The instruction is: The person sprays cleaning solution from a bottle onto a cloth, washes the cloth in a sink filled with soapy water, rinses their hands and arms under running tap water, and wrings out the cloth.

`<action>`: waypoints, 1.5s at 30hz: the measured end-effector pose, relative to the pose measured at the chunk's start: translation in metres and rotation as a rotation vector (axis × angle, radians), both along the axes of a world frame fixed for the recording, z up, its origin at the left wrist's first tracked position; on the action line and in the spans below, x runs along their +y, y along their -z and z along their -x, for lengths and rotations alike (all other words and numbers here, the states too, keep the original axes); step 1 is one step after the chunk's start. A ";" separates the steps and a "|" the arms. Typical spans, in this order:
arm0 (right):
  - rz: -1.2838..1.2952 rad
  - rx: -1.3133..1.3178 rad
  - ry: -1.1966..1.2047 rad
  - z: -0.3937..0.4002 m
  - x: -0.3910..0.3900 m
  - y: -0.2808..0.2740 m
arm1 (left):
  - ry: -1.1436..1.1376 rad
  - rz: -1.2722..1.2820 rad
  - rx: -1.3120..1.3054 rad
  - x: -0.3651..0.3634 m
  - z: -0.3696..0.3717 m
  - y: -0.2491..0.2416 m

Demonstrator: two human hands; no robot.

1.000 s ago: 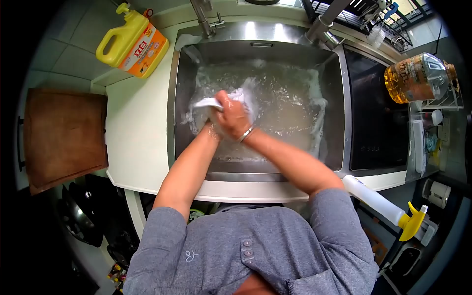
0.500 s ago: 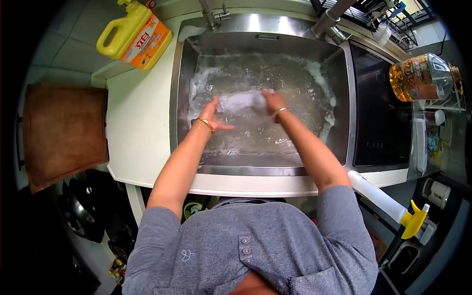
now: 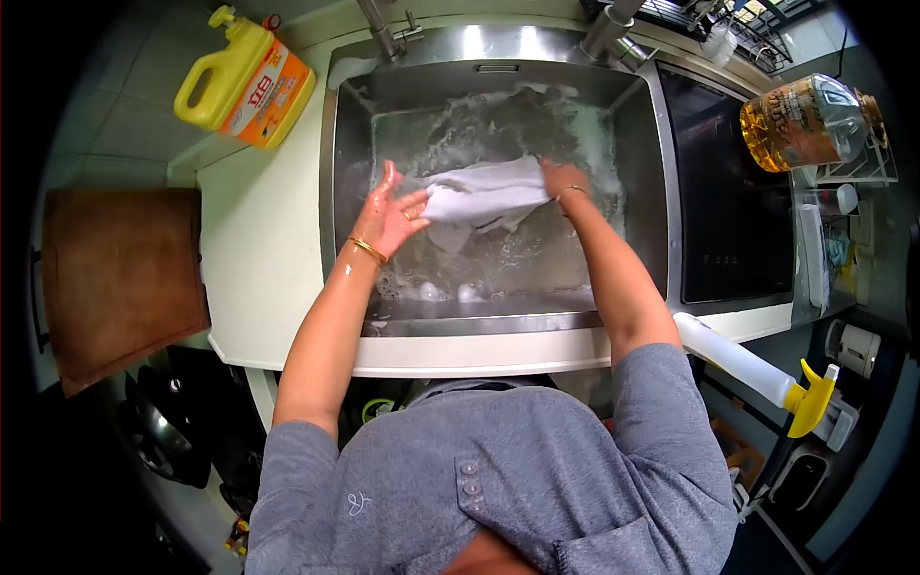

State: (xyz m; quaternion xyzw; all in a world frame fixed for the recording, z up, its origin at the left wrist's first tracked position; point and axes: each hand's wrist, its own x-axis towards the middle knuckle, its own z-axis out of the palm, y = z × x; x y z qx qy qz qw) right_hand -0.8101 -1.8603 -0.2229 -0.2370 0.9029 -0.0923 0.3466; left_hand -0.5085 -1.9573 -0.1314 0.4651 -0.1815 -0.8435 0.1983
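Observation:
A wet white cloth (image 3: 487,192) is stretched crosswise over soapy water, its lower part drooping into the sink (image 3: 498,322). My right hand (image 3: 563,178) has its fingers closed around the cloth's right end; the fingertips are partly hidden. At the left end, my left hand (image 3: 391,217) is open with the thumb up and apart, and its wet fingers touch or nearly touch the cloth's edge. There is a gold bracelet on my left wrist and a silver one on my right.
Left of the sink, a yellow detergent jug (image 3: 251,91) stands on the white counter (image 3: 259,230), near a brown board (image 3: 125,278). To the right are a black cooktop (image 3: 724,211), an oil bottle (image 3: 810,123) and a spray bottle (image 3: 747,369). Faucets (image 3: 383,34) rise behind.
The bunched white cloth is now spread wider, with a part hanging into the water. My left hand has turned palm up and shifted left; my right hand has moved slightly right.

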 end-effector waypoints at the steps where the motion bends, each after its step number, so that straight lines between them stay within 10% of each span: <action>1: 0.066 0.041 0.104 0.008 0.008 0.004 | -0.051 0.026 -0.067 -0.002 -0.007 0.006; 4: 0.358 0.070 0.345 0.018 0.022 0.050 | -0.146 -0.003 -0.214 -0.009 -0.029 0.050; 7: 0.383 -0.485 0.255 -0.029 -0.008 0.074 | -0.011 -0.120 -0.186 0.005 -0.015 0.058; 11: 0.597 -0.864 0.134 -0.138 -0.036 -0.048 | -0.015 -0.203 -0.056 0.007 0.021 0.075; 12: 0.685 -0.692 -0.049 -0.154 -0.027 -0.081 | 0.058 -0.095 0.043 0.000 0.022 0.112; 14: 0.897 -0.600 -0.307 -0.180 -0.017 -0.121 | 0.459 1.008 0.212 -0.010 0.034 0.186; 16: 0.859 -0.137 -0.556 -0.172 -0.010 -0.118 | 0.463 0.743 0.651 -0.009 0.048 0.126; 19: 0.508 0.238 -0.567 -0.087 -0.009 -0.001 | 0.144 -0.121 0.181 0.013 0.030 0.033; 25: 0.040 0.170 -0.193 -0.008 0.021 0.018 | 0.003 0.223 -0.276 -0.004 -0.036 0.040; 31: 0.140 0.054 -0.645 -0.031 0.035 0.054 | 0.349 0.360 -0.346 0.015 -0.035 0.041; 35: 0.304 -0.890 0.301 -0.097 0.012 -0.053 | 0.719 1.136 -0.365 0.057 0.000 0.021; 40: 0.755 -1.099 -0.149 -0.106 0.004 -0.145 | 0.430 0.941 -0.259 0.049 0.022 0.029; 45: 0.546 -0.275 -0.776 -0.089 0.001 -0.133 | 0.434 1.041 -0.016 0.026 0.028 -0.076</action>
